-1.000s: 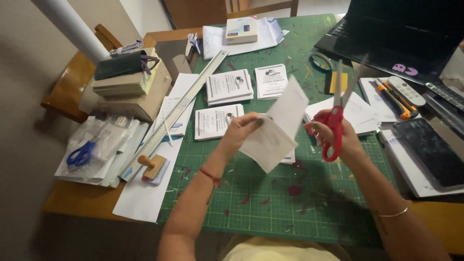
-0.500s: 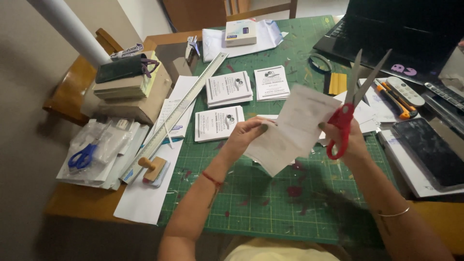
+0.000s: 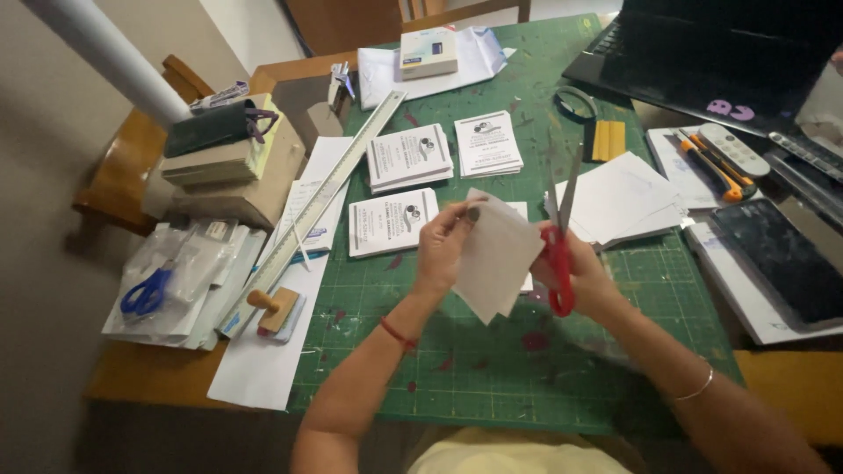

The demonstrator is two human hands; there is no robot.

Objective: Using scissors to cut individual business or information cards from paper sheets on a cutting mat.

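Note:
My left hand point(image 3: 446, 243) pinches the top edge of a white sheet of paper point(image 3: 497, 258), holding it up over the green cutting mat point(image 3: 492, 369). My right hand point(image 3: 587, 279) grips red-handled scissors point(image 3: 558, 230) with the blades pointing up and slightly apart, right beside the sheet's right edge. Three stacks of printed white cards point(image 3: 409, 158) lie on the mat just beyond my hands.
A long metal ruler point(image 3: 327, 195) lies diagonally at left, with a wooden stamp point(image 3: 274, 305) near its lower end. Blue scissors point(image 3: 146, 292) rest on plastic sleeves. A laptop point(image 3: 720, 53), tablet point(image 3: 781, 259), orange utility knife point(image 3: 708, 165) and loose papers point(image 3: 620, 197) sit at right.
The sheet has turned and dropped lower between my hands. The scissors have swung from tilted right to nearly upright, with the blades closer together.

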